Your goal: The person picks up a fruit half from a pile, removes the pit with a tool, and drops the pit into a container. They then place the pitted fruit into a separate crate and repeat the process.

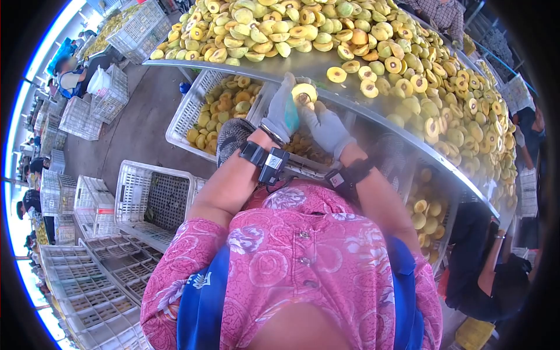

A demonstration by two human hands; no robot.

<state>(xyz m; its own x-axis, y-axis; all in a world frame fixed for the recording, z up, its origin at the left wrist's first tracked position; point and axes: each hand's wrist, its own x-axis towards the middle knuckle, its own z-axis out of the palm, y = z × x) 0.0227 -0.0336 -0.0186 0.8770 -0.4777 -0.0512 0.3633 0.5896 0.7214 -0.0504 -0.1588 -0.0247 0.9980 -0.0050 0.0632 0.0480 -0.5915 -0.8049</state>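
Note:
My left hand (282, 109), in a grey glove with a teal patch, is closed round a halved stone fruit (305, 90). The fruit's pale yellow cut face points up, with a brown centre. My right hand (328, 129), also gloved in grey, is bent against the fruit's near side. Its fingertips are partly hidden, so I cannot make out whether it pinches a small tool or the pit. Just ahead, several halves (336, 74) lie cut side up near the edge of the metal table (280, 74).
A large heap of halved fruit (303, 29) covers the table. Below its edge stand a crate of fruit pieces (224, 111) and, at right, another fruit crate (429, 216). White plastic crates (154, 198) stand at left. Another person's arm (493, 256) is at right.

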